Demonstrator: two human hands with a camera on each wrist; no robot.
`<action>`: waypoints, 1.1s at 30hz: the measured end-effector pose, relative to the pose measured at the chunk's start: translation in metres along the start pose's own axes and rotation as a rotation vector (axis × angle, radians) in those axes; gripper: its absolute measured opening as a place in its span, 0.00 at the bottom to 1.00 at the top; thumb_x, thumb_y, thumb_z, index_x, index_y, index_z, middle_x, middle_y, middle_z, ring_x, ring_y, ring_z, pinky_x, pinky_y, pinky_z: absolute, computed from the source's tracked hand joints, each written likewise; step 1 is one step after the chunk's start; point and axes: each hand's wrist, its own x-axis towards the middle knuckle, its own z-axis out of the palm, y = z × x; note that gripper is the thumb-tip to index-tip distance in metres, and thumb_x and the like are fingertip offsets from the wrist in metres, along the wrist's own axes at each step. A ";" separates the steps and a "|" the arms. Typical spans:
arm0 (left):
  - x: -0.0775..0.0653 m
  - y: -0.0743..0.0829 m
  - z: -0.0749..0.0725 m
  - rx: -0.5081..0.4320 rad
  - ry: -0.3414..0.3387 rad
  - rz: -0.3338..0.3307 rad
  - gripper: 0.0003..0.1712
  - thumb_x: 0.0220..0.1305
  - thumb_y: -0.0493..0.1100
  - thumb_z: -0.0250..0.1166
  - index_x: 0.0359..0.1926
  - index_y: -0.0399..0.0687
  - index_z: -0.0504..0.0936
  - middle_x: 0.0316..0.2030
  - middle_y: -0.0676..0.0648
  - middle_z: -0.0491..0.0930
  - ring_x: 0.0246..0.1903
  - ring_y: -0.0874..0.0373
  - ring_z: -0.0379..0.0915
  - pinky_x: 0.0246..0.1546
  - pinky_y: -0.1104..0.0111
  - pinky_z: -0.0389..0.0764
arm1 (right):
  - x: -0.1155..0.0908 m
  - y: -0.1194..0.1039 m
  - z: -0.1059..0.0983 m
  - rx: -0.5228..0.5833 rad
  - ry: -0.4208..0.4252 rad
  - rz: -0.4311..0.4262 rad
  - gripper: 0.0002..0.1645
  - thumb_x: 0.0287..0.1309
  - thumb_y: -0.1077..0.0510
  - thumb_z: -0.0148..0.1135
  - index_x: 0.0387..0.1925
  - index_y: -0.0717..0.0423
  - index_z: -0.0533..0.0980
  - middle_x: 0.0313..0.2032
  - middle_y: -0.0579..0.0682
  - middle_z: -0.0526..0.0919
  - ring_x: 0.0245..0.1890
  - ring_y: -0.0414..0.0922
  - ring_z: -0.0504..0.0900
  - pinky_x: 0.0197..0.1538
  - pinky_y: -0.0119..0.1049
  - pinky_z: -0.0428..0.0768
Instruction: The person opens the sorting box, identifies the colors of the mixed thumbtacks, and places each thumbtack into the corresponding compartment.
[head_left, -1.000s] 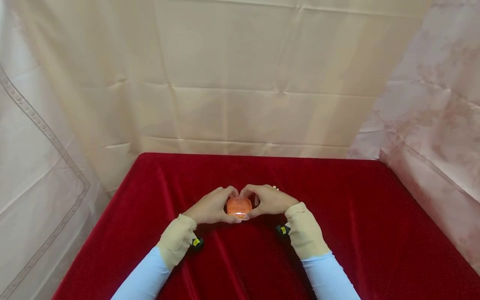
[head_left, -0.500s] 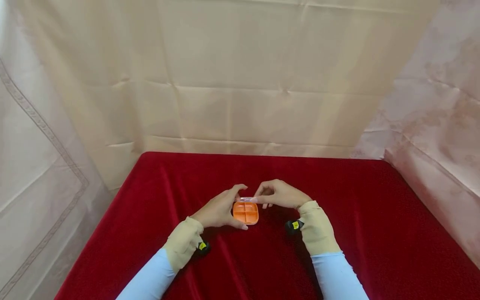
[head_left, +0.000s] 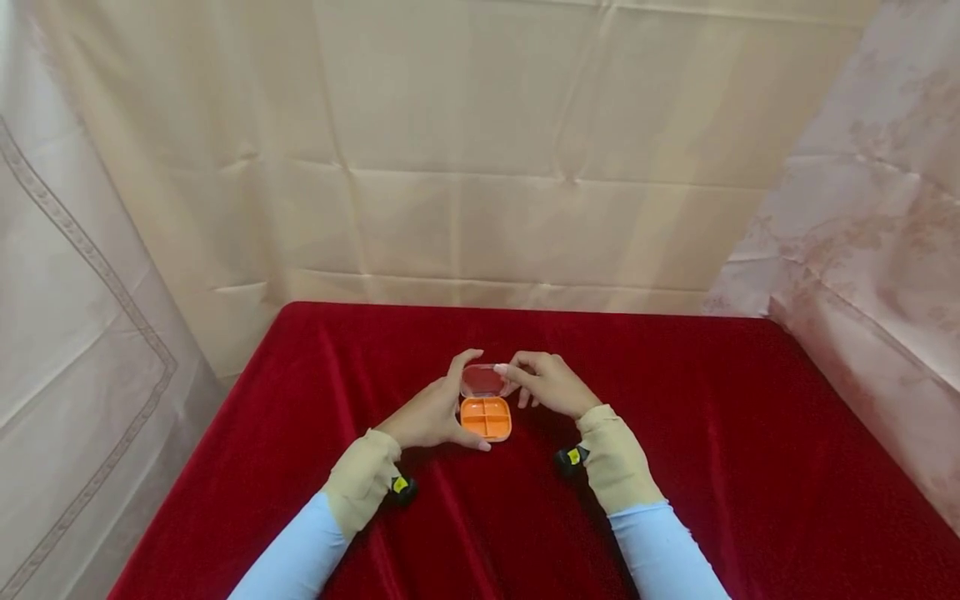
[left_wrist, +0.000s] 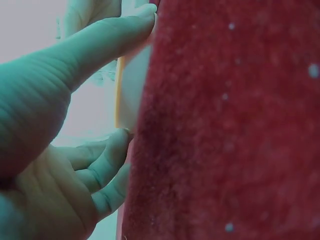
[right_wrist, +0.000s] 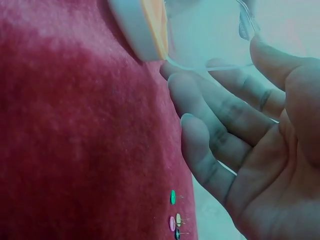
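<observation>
An orange pill box (head_left: 486,419) with a cross-divided tray sits on the red cloth, its clear lid (head_left: 481,381) swung up at the far side. Nothing shows in its compartments. My left hand (head_left: 426,415) holds the box from the left, thumb along the near edge and fingers reaching round toward the back. In the left wrist view, thumb and a fingertip touch opposite ends of the box's white side (left_wrist: 134,90). From the right, my right hand (head_left: 555,386) pinches the lid's edge, thumb in front. In the right wrist view, its other fingers spread below the lid.
A red velvet cloth (head_left: 675,433) covers the table. Cream fabric (head_left: 487,150) hangs behind, with patterned drapes at both sides. Small coloured discs with thin stems, one of them green (right_wrist: 173,197), lie on the cloth in the right wrist view.
The box was covered by its lid a second ago. My right hand has swung the lid up and away to the far side, baring the orange tray, while the left hand stayed at the box.
</observation>
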 end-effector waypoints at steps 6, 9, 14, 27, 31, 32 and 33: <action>0.000 -0.007 -0.001 -0.010 0.030 -0.010 0.74 0.35 0.57 0.82 0.75 0.58 0.40 0.44 0.49 0.75 0.41 0.59 0.73 0.44 0.67 0.74 | -0.006 0.003 -0.015 -0.041 0.043 0.027 0.24 0.65 0.37 0.56 0.42 0.53 0.80 0.35 0.49 0.85 0.27 0.48 0.80 0.30 0.39 0.79; 0.000 -0.012 -0.003 -0.041 0.041 -0.007 0.74 0.35 0.55 0.82 0.75 0.55 0.41 0.46 0.49 0.75 0.41 0.59 0.73 0.45 0.68 0.73 | -0.015 0.014 -0.035 -0.073 0.090 0.075 0.22 0.64 0.40 0.59 0.43 0.54 0.81 0.35 0.52 0.84 0.28 0.48 0.80 0.31 0.39 0.79; -0.002 -0.017 -0.007 -0.063 0.019 -0.012 0.74 0.35 0.54 0.83 0.75 0.54 0.41 0.47 0.51 0.75 0.37 0.58 0.72 0.41 0.68 0.74 | -0.032 0.037 -0.063 -0.148 0.116 0.171 0.10 0.63 0.52 0.64 0.41 0.53 0.80 0.34 0.51 0.83 0.28 0.47 0.79 0.31 0.38 0.78; -0.005 -0.022 -0.009 -0.076 0.006 0.005 0.73 0.35 0.53 0.83 0.76 0.51 0.43 0.44 0.49 0.73 0.39 0.56 0.71 0.40 0.67 0.74 | -0.031 0.050 -0.054 -0.270 0.147 0.186 0.05 0.61 0.55 0.65 0.36 0.52 0.81 0.26 0.46 0.81 0.23 0.42 0.77 0.28 0.36 0.76; -0.006 -0.021 -0.011 -0.093 0.004 -0.006 0.72 0.35 0.52 0.83 0.75 0.53 0.44 0.45 0.48 0.72 0.39 0.56 0.71 0.41 0.66 0.74 | -0.028 0.047 -0.050 -0.341 0.186 0.217 0.05 0.61 0.53 0.65 0.34 0.49 0.79 0.24 0.44 0.79 0.23 0.42 0.76 0.27 0.36 0.73; -0.006 -0.020 -0.012 -0.094 0.003 -0.011 0.72 0.36 0.52 0.83 0.75 0.53 0.44 0.45 0.48 0.72 0.40 0.56 0.71 0.41 0.66 0.74 | -0.027 0.047 -0.050 -0.357 0.193 0.221 0.06 0.61 0.52 0.65 0.34 0.49 0.78 0.23 0.43 0.79 0.23 0.42 0.76 0.27 0.36 0.72; -0.005 -0.020 -0.012 -0.094 0.002 -0.014 0.72 0.36 0.52 0.83 0.75 0.53 0.44 0.46 0.48 0.72 0.40 0.56 0.71 0.41 0.66 0.74 | -0.027 0.046 -0.049 -0.370 0.198 0.225 0.06 0.61 0.52 0.65 0.35 0.49 0.78 0.24 0.43 0.79 0.24 0.42 0.75 0.27 0.37 0.72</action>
